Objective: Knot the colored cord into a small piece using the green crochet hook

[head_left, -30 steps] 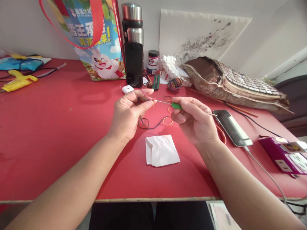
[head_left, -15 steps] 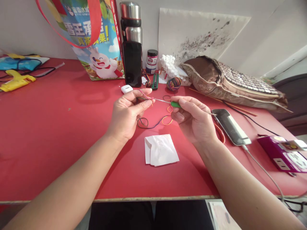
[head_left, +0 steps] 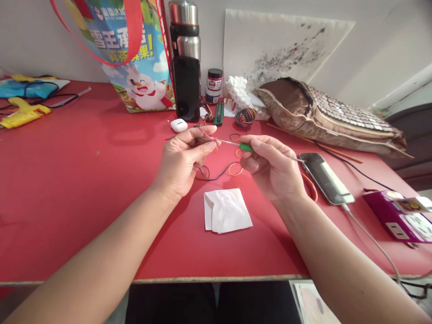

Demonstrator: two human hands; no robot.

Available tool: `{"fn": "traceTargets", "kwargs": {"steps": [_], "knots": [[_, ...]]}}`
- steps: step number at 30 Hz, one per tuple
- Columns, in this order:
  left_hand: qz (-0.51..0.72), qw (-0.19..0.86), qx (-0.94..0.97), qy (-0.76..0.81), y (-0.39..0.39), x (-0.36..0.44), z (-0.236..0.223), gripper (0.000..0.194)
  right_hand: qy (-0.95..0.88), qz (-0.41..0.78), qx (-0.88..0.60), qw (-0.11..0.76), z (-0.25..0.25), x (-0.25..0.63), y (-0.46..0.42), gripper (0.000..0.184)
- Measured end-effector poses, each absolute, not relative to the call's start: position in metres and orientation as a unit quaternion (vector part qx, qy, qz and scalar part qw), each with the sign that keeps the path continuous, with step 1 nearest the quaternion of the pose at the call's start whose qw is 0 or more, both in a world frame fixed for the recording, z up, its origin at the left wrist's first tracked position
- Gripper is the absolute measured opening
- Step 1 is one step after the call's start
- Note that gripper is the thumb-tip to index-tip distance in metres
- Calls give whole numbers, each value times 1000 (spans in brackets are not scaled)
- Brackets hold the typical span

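Note:
My right hand (head_left: 275, 168) grips a crochet hook (head_left: 246, 147) by its green handle, with the thin metal shaft pointing left. Between the thumb and fingers of my left hand (head_left: 180, 162) is a small piece of pink and multicoloured yarn (head_left: 212, 138). The hook's tip reaches the yarn at my left fingertips; whether it passes through a loop is too small to tell. Loose yarn (head_left: 216, 178) curls on the red table below both hands. Behind them lies a multicoloured yarn ball (head_left: 245, 117). A folded white tissue (head_left: 228, 210) rests nearer to me.
At the back stand a printed bag (head_left: 141, 58), a steel flask (head_left: 185, 27), a black phone (head_left: 187, 90) and a jar (head_left: 213, 85). A charging phone (head_left: 326, 178), a purple power socket (head_left: 400, 216) and a brown cushion (head_left: 330, 117) are right. A yellow glue gun (head_left: 23, 112) lies far left.
My left hand has shifted very slightly right, and a dark strand now shows behind it on the left. The hook and my right hand have hardly moved.

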State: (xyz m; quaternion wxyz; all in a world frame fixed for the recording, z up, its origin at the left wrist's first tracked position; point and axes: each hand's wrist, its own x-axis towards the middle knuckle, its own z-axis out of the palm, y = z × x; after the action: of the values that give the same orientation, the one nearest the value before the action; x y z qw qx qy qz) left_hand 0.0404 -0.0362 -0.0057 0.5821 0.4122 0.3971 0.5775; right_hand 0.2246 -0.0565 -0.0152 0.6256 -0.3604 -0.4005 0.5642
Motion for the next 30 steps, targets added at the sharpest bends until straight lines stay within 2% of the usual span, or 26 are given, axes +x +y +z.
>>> {"fn": "traceTargets", "kwargs": {"steps": [30], "knots": [[572, 585, 418, 394, -35, 40, -8, 25, -410, 564, -371, 612, -15, 224, -57, 10]]}}
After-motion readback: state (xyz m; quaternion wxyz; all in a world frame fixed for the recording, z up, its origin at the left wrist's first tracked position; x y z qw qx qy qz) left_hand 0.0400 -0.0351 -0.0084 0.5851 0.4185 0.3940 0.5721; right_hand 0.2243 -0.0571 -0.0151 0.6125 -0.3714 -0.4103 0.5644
